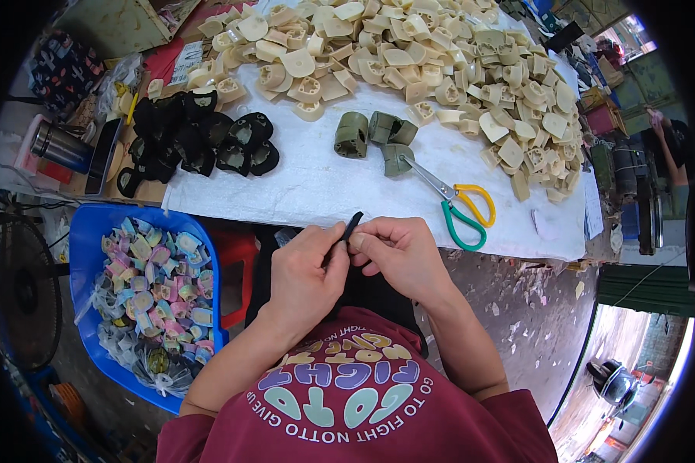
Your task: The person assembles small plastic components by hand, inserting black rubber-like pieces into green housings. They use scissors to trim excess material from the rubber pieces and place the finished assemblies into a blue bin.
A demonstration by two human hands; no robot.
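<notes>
Close to my body, just off the table's front edge, my left hand [309,266] pinches a small narrow black piece [352,224] between thumb and fingers. My right hand [398,253] meets it from the other side, thumb and fingertips closed at the same piece; its lower part is hidden by the fingers. Beyond the hands lie several hollow olive-green blocks [351,133] on the white sheet [286,193]. Scissors [439,186] with one yellow and one green handle rest right of them, the tips touching a green block. A cluster of black hollow pieces [243,147] sits at the left.
A large heap of cream-coloured moulded pieces [297,65] covers the far side. A blue bin [218,301] of pastel pieces stands at lower left beside a red stool [243,266]. A steel flask [60,147] and a fan [19,285] are farther left. Another person's arm [666,147] shows far right.
</notes>
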